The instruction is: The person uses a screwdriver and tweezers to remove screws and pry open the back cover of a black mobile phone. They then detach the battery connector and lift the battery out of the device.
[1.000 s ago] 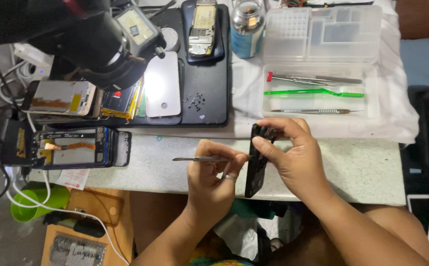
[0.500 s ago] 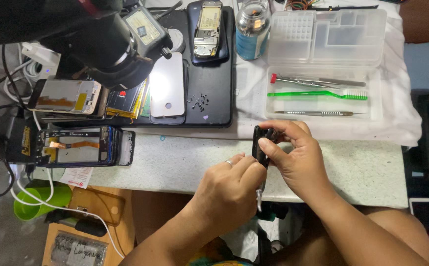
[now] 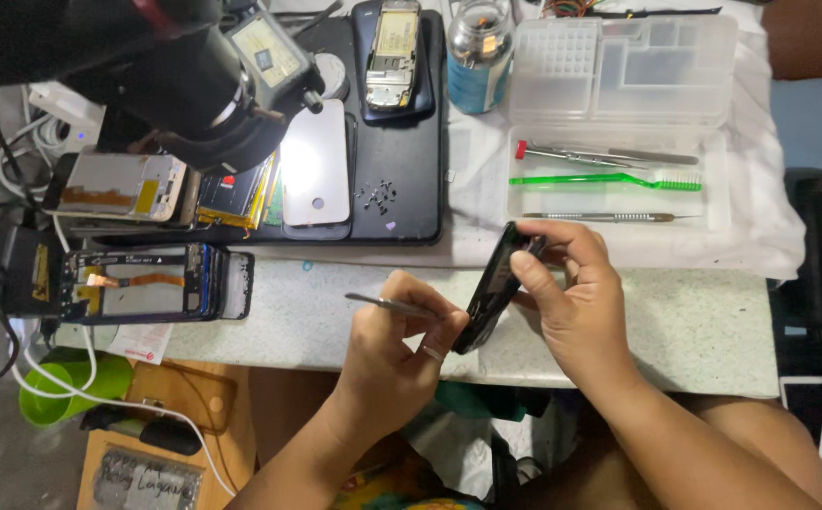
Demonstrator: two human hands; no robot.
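My right hand (image 3: 576,302) grips a black phone (image 3: 491,288) stood on its edge over the speckled countertop (image 3: 694,331), fingers wrapped over its top end. My left hand (image 3: 397,354) sits just left of the phone's lower end. It pinches thin metal tweezers (image 3: 387,304) whose tip points left, away from the phone. The left thumb side touches or nearly touches the phone's lower edge.
A black microscope (image 3: 175,76) hangs over the far left. Opened phone frames (image 3: 146,283) lie at the left. A black mat (image 3: 411,203) carries small screws (image 3: 373,194) and a white back cover (image 3: 315,165). A clear box (image 3: 619,66) holds a green brush (image 3: 600,179) and tools.
Half a second ago my left hand was pressed against the phone, covering it. It has since drawn back to the left, with the tweezers showing again. My right hand keeps the phone, tilted slightly.
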